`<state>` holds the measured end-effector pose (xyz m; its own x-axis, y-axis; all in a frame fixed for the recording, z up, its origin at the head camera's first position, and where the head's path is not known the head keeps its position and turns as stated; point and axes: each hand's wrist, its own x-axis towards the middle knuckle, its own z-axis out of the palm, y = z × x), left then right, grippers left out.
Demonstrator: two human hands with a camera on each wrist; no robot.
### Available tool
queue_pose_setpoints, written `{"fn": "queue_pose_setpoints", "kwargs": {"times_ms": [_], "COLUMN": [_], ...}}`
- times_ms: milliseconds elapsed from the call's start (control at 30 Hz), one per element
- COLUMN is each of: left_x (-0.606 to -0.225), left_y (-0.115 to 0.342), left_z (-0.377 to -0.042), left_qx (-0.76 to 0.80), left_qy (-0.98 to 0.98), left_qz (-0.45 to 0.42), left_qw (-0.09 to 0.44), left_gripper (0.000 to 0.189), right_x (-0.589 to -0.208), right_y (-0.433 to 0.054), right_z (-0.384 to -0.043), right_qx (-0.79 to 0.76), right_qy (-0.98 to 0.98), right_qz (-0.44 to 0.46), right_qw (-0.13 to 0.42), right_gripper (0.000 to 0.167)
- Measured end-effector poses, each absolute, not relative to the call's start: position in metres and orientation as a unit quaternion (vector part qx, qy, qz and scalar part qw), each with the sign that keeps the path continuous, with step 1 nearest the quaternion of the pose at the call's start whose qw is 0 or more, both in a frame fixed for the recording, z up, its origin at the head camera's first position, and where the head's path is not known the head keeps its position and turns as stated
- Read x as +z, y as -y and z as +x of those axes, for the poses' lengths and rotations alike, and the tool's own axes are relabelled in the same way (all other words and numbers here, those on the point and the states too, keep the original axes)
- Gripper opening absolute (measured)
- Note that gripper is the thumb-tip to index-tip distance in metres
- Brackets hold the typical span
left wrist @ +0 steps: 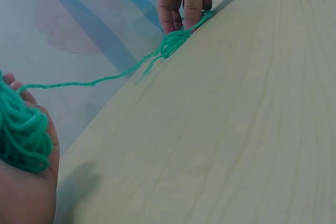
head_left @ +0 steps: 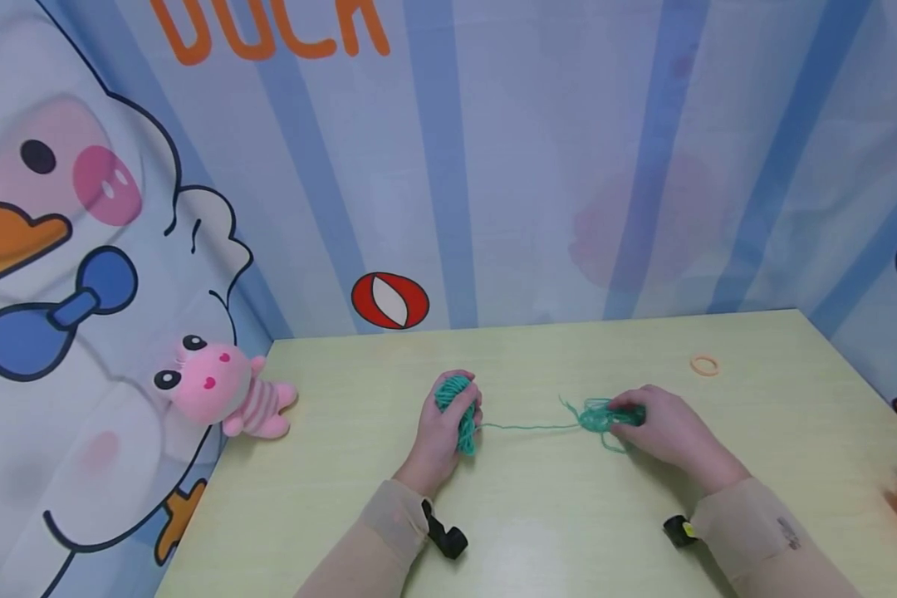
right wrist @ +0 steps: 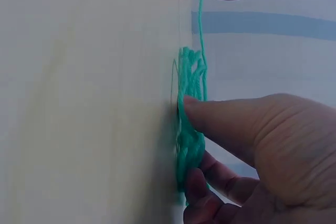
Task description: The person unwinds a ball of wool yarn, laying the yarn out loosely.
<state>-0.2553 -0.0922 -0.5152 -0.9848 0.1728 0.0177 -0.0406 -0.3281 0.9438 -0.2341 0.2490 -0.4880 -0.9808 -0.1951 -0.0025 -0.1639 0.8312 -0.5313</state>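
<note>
Green strand [head_left: 531, 427] between yarn bundles [head_left: 595, 415] in left hand [head_left: 437, 432] and right hand [head_left: 667, 425]

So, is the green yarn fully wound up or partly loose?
Partly loose: a single strand runs from the bundle in the left hand to a looped tangle that the right hand pinches.

- Green strand [head_left: 531, 427] bars the gap between left hand [head_left: 433, 440] and right hand [head_left: 667, 428].
- Room to pass: nearer surface [head_left: 561, 515], between the sleeves [head_left: 377, 531].
- Pink toy [head_left: 217, 386] obstructs the left edge; backdrop [head_left: 538, 166] closes the far side.
</note>
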Motion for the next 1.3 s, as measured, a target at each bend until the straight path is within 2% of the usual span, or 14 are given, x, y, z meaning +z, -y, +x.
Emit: {"fn": "queue_pose_setpoints", "kwargs": {"times_ms": [200, 300, 400, 467, 600, 767, 900, 1067, 1200, 1300], "left_x": [-0.515, -0.514, -0.514, -0.514, -0.515, -0.516, -0.516, -0.514, -0.514, -0.515], "left_y": [0.093, 0.093, 0.092, 0.092, 0.091, 0.092, 0.091, 0.09, 0.091, 0.092], "left_z": [-0.256, -0.256, -0.255, -0.255, -0.255, -0.256, -0.257, -0.256, -0.256, -0.256], "left_qx": [0.814, 0.813, 0.808, 0.806, 0.808, 0.807, 0.806, 0.809, 0.813, 0.815], "left_qy": [-0.573, -0.575, -0.582, -0.585, -0.582, -0.584, -0.585, -0.58, -0.575, -0.571], "left_qz": [0.06, 0.057, 0.056, 0.057, 0.062, 0.067, 0.061, 0.055, 0.054, 0.057], "left_qw": [0.066, 0.068, 0.072, 0.075, 0.074, 0.064, 0.064, 0.073, 0.074, 0.073], "left_gripper": [0.032, 0.038, 0.045, 0.047, 0.041, 0.032, 0.034, 0.043, 0.041, 0.039], "right_x": [-0.487, -0.482, -0.477, -0.476, -0.478, -0.481, -0.477, -0.471, -0.467, -0.467], "right_y": [-0.237, -0.218, -0.184, -0.158, -0.12, -0.099, -0.102, -0.126, -0.154, -0.175], "right_z": [-0.253, -0.249, -0.235, -0.227, -0.22, -0.221, -0.221, -0.223, -0.228, -0.231], "right_qx": [-0.282, -0.303, -0.337, -0.36, -0.384, -0.366, -0.371, -0.408, -0.435, -0.447], "right_qy": [-0.956, -0.949, -0.932, -0.918, -0.902, -0.911, -0.912, -0.902, -0.891, -0.887], "right_qz": [-0.079, -0.075, -0.111, -0.155, -0.198, -0.192, -0.177, -0.135, -0.104, -0.074], "right_qw": [0.016, -0.038, -0.078, -0.066, 0.007, 0.004, -0.001, -0.034, -0.078, -0.091], "right_gripper": [0.035, 0.032, 0.028, 0.029, 0.04, 0.022, 0.014, 0.018, 0.022, 0.027]}}
